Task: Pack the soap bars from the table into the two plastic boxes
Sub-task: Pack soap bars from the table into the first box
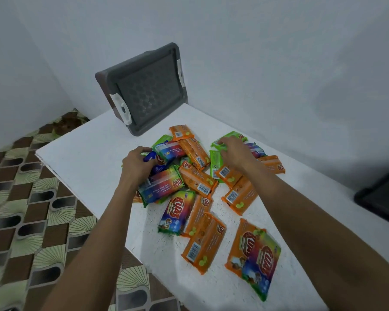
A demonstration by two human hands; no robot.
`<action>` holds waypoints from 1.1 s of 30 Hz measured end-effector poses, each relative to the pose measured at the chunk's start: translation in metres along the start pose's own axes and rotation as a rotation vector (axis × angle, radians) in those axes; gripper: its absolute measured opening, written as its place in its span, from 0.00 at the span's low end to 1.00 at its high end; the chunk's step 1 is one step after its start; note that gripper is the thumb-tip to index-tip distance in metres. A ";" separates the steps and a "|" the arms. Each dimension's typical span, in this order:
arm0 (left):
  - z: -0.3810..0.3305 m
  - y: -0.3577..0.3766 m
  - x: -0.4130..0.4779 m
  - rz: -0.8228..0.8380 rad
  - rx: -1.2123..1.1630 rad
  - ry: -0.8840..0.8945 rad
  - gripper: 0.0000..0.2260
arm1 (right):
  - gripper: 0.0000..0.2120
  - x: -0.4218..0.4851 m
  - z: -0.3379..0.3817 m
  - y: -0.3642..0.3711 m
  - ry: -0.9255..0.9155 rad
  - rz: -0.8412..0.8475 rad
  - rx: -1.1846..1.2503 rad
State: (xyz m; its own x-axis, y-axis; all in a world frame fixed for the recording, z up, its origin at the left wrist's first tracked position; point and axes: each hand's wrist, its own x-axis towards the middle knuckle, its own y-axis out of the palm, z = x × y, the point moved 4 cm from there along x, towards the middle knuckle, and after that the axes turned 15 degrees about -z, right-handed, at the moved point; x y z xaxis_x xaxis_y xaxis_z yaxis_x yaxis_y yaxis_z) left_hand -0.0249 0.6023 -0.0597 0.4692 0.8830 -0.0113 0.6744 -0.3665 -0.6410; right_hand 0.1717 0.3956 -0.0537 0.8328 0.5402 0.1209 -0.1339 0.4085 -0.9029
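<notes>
Left hand clutching blue soap bar | right hand pinching green bar | gathering pile for boxes

- The right edge is cutting off a dark box
- The left hand is hiding its fingertips in the soap bars

1. You have one head-worn view, looking forward and steeply down at the white table
2. It sits close: your forearms enter from the bottom edge, the table's far corner meets the wall
</notes>
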 end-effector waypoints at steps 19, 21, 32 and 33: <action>0.001 -0.042 -0.011 -0.396 -0.257 0.177 0.14 | 0.34 0.048 -0.029 0.017 0.044 0.316 -0.449; -0.003 -0.041 -0.012 -0.375 -0.296 0.169 0.14 | 0.33 0.052 -0.029 0.016 0.060 0.297 -0.422; -0.008 -0.025 -0.016 -0.274 -0.431 0.106 0.13 | 0.18 0.045 -0.026 0.001 0.060 0.056 -0.056; -0.010 -0.023 -0.017 -0.264 -0.456 0.099 0.12 | 0.17 0.044 -0.029 -0.003 0.071 0.006 0.027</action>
State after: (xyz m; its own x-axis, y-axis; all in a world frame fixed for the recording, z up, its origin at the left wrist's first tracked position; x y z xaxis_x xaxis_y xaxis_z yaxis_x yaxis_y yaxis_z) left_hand -0.0431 0.5925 -0.0366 0.2866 0.9385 0.1922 0.9457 -0.2451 -0.2135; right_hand 0.2240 0.3967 -0.0574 0.8677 0.4896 0.0856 -0.1521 0.4256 -0.8921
